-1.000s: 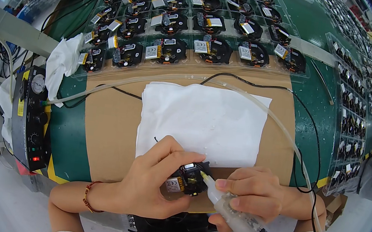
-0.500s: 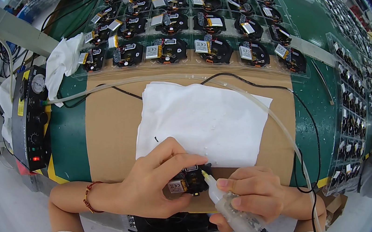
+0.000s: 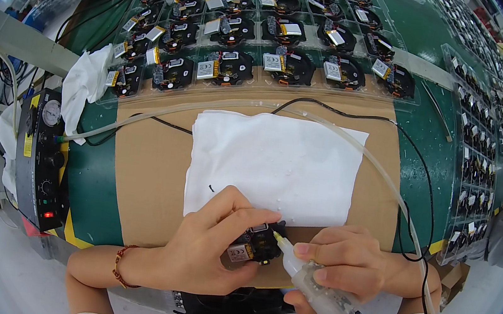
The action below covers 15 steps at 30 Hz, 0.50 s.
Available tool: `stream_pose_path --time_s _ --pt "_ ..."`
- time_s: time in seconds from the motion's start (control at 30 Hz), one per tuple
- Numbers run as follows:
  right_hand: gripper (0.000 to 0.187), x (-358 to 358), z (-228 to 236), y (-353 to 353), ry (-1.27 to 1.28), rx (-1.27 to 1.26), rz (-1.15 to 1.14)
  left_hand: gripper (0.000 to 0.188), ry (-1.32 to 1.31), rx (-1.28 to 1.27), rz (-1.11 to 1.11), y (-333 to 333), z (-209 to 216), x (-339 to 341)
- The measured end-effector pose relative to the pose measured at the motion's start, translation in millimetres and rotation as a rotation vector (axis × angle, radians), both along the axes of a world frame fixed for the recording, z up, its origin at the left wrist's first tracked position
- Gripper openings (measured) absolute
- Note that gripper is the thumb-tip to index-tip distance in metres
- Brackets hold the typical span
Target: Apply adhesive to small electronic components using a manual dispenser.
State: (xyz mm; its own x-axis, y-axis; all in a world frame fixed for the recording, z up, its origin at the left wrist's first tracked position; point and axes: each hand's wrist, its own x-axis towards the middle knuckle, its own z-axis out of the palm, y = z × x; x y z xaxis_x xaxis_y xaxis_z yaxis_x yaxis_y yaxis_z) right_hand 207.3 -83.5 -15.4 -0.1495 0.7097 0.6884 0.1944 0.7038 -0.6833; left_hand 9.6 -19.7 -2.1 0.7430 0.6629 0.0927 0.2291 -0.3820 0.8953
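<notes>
My left hand (image 3: 205, 246) is closed around the edges of a small black electronic module (image 3: 264, 242), thumb at the near side and fingers at the far side. A silver battery (image 3: 239, 252) with a yellow edge is attached to the module's left part. In my right hand (image 3: 342, 261) is a translucent glue dispensing syringe (image 3: 322, 292), tilted, with its yellowish nozzle at the module's right edge. Whether the tip touches the module, I cannot tell. A black cable and a clear hose run to the syringe's rear. Beyond both hands lies a white cloth (image 3: 276, 160).
Clear trays (image 3: 254, 84) of similar modules fill the far side; another tray (image 3: 472, 167) stands at the right. A black dispenser controller (image 3: 44, 161) with a gauge sits left. Brown cardboard (image 3: 146, 187) covers the green table. Metal tweezers (image 3: 437, 111) lie far right.
My hands, the module and the syringe stay almost in place. At the far right, another person's arm has reached up beside the right-hand tray.
</notes>
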Motion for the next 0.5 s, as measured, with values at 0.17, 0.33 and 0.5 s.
stream_pose_path --time_s 0.17,0.33,0.5 --pt "0.039 -0.9 0.3 0.1 -0.008 0.007 0.004 0.055 -0.006 0.022 -0.017 -0.9 -2.3 -1.3" --pt "0.039 -1.1 0.3 0.1 -0.019 0.002 0.007 0.055 0.009 0.026 -0.029 0.1 -0.6 -1.3" --pt "0.035 0.9 3.0 1.8 0.001 -0.015 0.005 0.055 0.026 0.026 -0.043 1.5 1.5 0.0"
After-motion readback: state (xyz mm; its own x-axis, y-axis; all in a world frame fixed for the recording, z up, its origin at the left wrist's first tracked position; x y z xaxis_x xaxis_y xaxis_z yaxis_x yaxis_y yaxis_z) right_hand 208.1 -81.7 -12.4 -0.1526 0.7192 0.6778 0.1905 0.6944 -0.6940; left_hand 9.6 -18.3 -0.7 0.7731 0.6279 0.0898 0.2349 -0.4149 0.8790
